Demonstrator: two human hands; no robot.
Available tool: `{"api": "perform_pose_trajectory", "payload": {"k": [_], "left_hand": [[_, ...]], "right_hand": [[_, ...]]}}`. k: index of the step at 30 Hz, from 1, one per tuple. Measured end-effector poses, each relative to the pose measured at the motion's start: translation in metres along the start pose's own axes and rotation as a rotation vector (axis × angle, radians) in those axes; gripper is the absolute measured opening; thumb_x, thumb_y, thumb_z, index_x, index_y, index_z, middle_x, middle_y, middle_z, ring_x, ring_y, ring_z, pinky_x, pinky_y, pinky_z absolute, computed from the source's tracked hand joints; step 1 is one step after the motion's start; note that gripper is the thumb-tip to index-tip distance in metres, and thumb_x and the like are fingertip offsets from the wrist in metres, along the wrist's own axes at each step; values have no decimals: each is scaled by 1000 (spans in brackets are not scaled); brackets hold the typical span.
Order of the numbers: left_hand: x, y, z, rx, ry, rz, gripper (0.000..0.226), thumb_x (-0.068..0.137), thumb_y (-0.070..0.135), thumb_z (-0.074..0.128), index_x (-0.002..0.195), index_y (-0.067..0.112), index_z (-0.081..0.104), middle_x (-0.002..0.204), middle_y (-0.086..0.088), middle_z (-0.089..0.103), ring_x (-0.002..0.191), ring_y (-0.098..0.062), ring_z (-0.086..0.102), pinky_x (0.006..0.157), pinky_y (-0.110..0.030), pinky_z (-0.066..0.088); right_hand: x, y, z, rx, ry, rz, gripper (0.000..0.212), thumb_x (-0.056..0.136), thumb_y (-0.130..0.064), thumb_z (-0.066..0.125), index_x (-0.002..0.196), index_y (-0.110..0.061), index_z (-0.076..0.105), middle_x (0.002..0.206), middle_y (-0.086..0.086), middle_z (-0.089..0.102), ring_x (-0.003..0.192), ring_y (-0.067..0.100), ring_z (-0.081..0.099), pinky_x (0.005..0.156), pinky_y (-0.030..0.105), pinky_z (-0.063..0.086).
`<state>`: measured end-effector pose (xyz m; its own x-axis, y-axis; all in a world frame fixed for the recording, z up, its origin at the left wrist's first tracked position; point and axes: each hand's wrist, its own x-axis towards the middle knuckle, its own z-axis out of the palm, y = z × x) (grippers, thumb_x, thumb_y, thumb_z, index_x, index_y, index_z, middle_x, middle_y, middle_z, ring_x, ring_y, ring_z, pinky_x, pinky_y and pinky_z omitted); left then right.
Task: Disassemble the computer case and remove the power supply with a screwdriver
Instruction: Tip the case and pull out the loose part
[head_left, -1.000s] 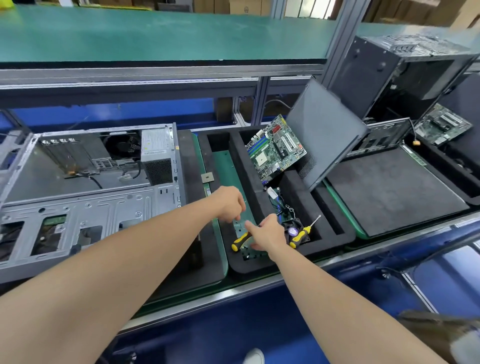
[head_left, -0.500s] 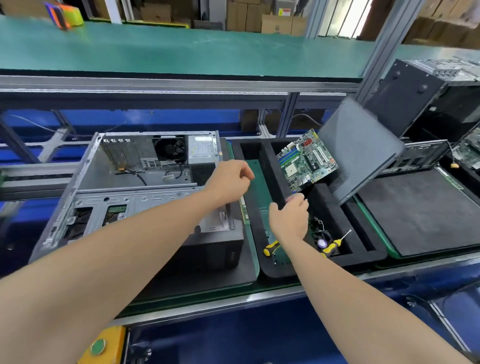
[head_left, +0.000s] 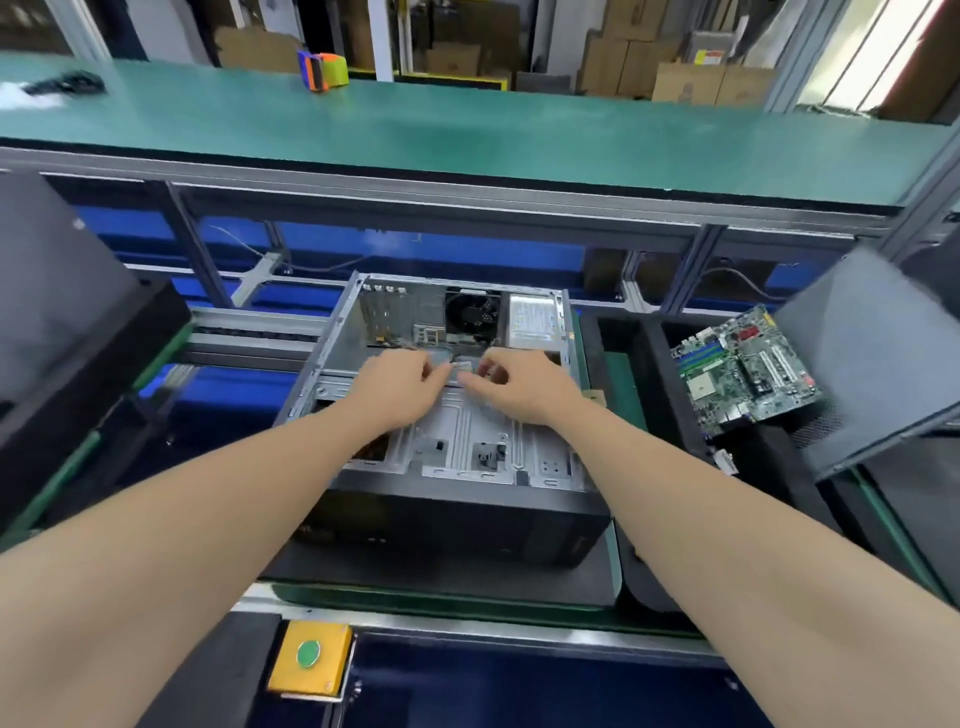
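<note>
We have one computer case (head_left: 457, 447) lying on its side, open side up, on a dark mat (head_left: 441, 582) in the middle of the table (head_left: 519, 631). Its black front faces us. Inside it, one silver power supply (head_left: 532, 325) sits in the far right corner, and one black fan (head_left: 472, 314) sits just beside it on the left.

Both of our hands are over the middle of the open case, close together. The left hand (head_left: 395, 387) and the right hand (head_left: 519, 387) have their fingers curled toward each other. Something small and grey shows between the fingertips, but the blur keeps us from telling whether either hand grips it.

To the right of the case stands one black foam tray (head_left: 660, 415). One green motherboard (head_left: 748, 371) leans tilted in it, and one grey panel (head_left: 872, 353) leans behind the board. At the left edge we see one dark panel (head_left: 52, 291), also tilted.

Below the table's front rail there is one yellow box (head_left: 309, 657) with a green button. Above and behind the case runs one green shelf (head_left: 467, 135), on which stands one brightly coloured roll (head_left: 323, 70).
</note>
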<state>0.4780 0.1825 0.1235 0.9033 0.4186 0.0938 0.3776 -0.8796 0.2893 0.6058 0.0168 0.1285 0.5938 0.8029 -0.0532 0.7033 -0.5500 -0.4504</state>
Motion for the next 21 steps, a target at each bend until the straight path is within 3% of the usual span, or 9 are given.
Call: {"api": "perform_pose_trajectory", "payload": {"k": [2,6,11,14,21], "left_hand": [[-1,-10,8,86,-15,54,49,105,50,33,69,24,53,71,1,61,75,-26,60,69,-37,33],[3,-16,22,97,0,101,47,107,46,25,67,29,42,76,5,59,77,-20,51,80,-37,20],[6,-20,27,94,60,147,47,107,40,26,65,27,44,66,8,50,74,-19,50,79,-39,22],[8,-20,27,80,56,158,48,107,39,26,66,26,48,65,8,51,74,-18,50,78,-38,21],[23,-44,22,36,-21,230,48,107,43,25,72,25,53,68,4,55,74,-12,48,80,-36,19]], "right_hand": [[5,2,3,-196,-115,-2,64,86,-93,33,75,-34,54,79,-11,59,76,17,59,66,36,47],[14,3,8,-233,-116,-9,74,93,-89,27,55,-26,41,56,-5,41,55,18,46,53,34,33],[21,3,3,-223,-232,-56,73,105,-71,35,49,-27,47,55,3,36,50,21,39,53,37,29],[20,4,5,-145,-202,6,76,98,-81,33,54,-19,37,52,1,37,49,19,39,52,36,27],[17,-10,21,-96,-131,116,81,96,-84,32,52,-17,39,55,3,45,55,21,50,53,36,29]]}}
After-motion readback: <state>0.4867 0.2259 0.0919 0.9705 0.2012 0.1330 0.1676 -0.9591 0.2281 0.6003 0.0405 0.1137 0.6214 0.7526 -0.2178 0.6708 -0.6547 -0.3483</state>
